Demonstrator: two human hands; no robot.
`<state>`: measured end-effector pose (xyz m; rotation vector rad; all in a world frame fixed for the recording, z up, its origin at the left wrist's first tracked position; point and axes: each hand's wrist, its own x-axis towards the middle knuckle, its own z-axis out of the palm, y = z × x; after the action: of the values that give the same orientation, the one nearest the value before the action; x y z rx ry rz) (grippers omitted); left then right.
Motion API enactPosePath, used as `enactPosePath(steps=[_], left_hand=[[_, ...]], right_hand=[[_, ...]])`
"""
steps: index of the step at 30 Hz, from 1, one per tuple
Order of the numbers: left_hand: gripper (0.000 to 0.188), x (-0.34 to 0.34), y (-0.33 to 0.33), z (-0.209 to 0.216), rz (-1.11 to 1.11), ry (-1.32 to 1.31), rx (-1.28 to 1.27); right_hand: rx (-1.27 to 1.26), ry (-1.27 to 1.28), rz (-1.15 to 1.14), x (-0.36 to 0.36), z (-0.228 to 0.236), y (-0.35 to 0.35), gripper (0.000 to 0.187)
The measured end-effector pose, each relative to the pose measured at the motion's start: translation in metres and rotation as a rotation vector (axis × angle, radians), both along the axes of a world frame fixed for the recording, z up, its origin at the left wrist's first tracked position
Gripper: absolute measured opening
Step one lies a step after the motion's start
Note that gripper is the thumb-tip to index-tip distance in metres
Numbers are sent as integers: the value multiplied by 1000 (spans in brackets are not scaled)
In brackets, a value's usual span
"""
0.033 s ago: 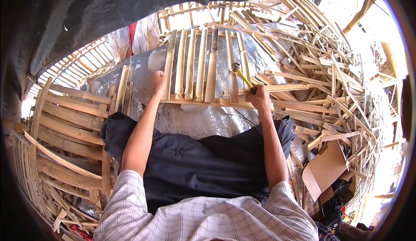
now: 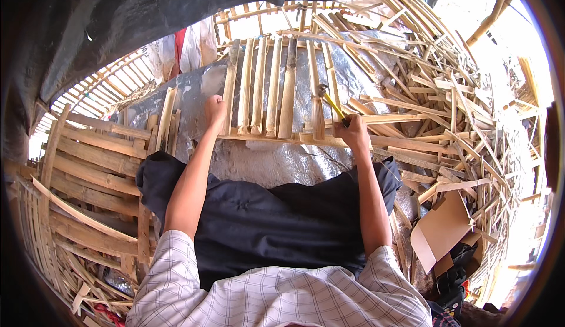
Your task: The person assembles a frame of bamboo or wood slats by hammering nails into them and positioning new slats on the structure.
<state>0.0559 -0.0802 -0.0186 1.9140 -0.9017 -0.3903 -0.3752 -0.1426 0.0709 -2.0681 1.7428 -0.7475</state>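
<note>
My right hand (image 2: 352,129) is closed round the black grip of a hammer (image 2: 333,103) with a yellow shaft. The hammer's dark head is raised toward the upper left, in front of the right-hand slats. My left hand (image 2: 216,112) is a fist beside the lower end of the leftmost bamboo slat (image 2: 231,86); what it holds, if anything, is hidden. Several split bamboo slats (image 2: 273,89) lie side by side, pointing away from me. Their near ends rest on a bamboo crosspiece (image 2: 265,137) that runs left to right, and a gap parts the two right-hand slats from the others.
A grey plastic-like sheet (image 2: 259,165) lies under the slats. Loose bamboo strips (image 2: 435,92) are heaped on the right, near a piece of brown cardboard (image 2: 442,230). On the left stands a bamboo slatted panel (image 2: 97,156). Dark tarpaulin (image 2: 147,9) hangs overhead.
The hammer's head has shifted very slightly to the right with my right hand. My left hand and the slats look the same.
</note>
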Motion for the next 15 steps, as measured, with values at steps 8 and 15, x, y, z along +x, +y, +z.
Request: enactPosePath(steps=[8,15], left_hand=[[17,-3,6,17,-19,90,-164],[21,26,19,7,41,-53,3]], right_hand=[[-8,-13,113,9,-19,4,35],[68,57,151,30,-13,8,34]])
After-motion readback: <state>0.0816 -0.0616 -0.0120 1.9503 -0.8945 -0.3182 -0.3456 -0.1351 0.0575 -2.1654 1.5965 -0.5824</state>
